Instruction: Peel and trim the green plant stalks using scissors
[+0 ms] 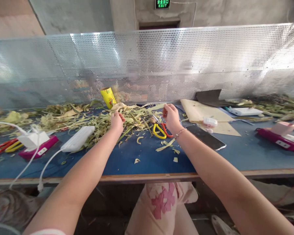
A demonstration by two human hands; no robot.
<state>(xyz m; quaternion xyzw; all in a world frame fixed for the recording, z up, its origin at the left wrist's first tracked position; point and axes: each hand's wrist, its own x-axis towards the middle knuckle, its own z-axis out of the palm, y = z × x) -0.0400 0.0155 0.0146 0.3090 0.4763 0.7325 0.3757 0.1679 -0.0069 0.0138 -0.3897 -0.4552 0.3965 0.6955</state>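
Observation:
My left hand (117, 123) is closed over the near side of a heap of pale green leaf strips (134, 120). What its fingers hold, if anything, is hidden; a curled pale leaf (120, 106) shows just beyond them. To the right, my right hand (171, 117) is closed in a pinch, with the end of a flat pale leaf strip (158, 107) at its fingertips. Between the hands, scissors with yellow handles (159, 131) lie against the heap, and a red handle (167, 130) shows beside them, partly behind my right hand.
A yellow tube (107, 97) stands tilted by the perforated metal screen (149, 65). Left are a white power bank (78, 138), cables and a purple power strip (39, 147). Right are a phone (205, 137), brown paper (205, 112), an earphone case (210, 122) and another purple strip (279, 140).

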